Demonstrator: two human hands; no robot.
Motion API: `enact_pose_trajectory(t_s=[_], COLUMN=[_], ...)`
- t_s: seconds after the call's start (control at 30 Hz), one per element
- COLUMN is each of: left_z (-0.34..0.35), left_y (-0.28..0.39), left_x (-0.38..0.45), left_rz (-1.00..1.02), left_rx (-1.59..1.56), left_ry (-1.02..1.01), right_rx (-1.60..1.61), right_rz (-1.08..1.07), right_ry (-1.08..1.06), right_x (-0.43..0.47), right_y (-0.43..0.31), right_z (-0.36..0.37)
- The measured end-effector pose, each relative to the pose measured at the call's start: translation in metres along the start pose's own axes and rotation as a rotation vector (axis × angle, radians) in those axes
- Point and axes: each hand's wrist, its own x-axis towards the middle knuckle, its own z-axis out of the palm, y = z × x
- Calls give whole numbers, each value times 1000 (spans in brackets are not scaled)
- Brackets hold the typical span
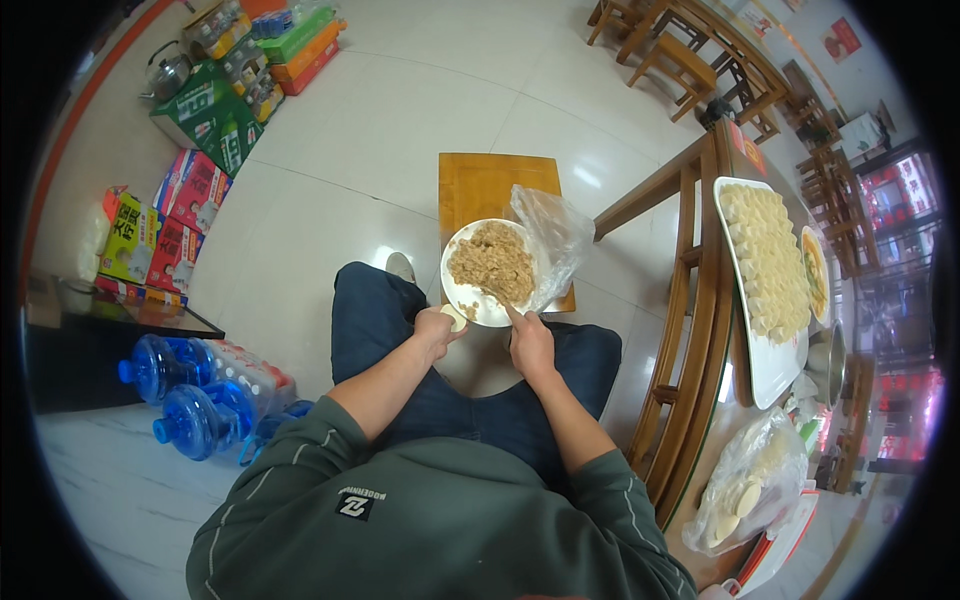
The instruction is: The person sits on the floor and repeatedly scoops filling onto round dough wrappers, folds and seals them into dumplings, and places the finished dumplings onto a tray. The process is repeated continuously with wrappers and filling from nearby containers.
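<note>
My left hand (436,330) pinches a pale round dough wrapper (454,318) beside the near left rim of a white plate (491,313). A mound of tan minced filling (491,259) covers most of the plate. At the near right rim, my right hand (532,345) is closed with its index finger stretched toward the filling. It seems to grip a slim utensil, mostly hidden by the fingers and filling. Beneath the plate stands a wooden stool (480,180). A crumpled clear plastic bag (562,240) lies against the plate's right side.
On the wooden table (694,480) at right, a white tray (776,375) holds rows of filled dumplings (765,262). Nearer lies a plastic bag with wrappers (750,480); a metal bowl (829,364) is behind. Blue water bottles (199,420) and stacked drink cartons (176,255) stand at left.
</note>
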Motion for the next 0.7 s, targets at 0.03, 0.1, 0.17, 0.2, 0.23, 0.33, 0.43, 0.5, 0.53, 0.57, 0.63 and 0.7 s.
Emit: enact_pose_trajectory(t_s=[0.03,0.1,0.17,0.2,0.23,0.33,0.43,0.5,0.53,0.57,0.63,0.7], left_z=[2,4,5,5,5,7,7,6,5,4,3,3], left_y=[0,0,1,1,1,1,3,4,5,5,6,6], left_x=[0,-1,-4,-5,-7,-11,-15,-16,-17,-17,-17,-17], left_rz=[-4,-7,-6,-16,-22,-42,-74,-80,-73,-73,-65,-60], left_rx=[-4,-12,-34,-29,-29,-71,-120,-147,-160,-175,-169,-166], left_ry=[-6,-28,-70,-78,-94,-109,-107,-115,-121,-127,-152,-162], right_rx=[-13,-18,-19,-10,20,53,70,64,59,55,49,12], right_rz=[8,13,-8,-8,-20,-32,-80,-113,-130,-131,-138,-109], right_ry=[38,-24,-70,-87,-69,-56,-37,-7,7,29,82,-4], right_x=[2,-3,-14,-19,-23,-33,-39,-39,-38,-35,-20,-12], right_y=[0,-2,-7,-10,-12,-22,-31,-32,-32,-30,-24,-20], right_z=[1,4,7,8,9,10,11,12,12,13,15,18])
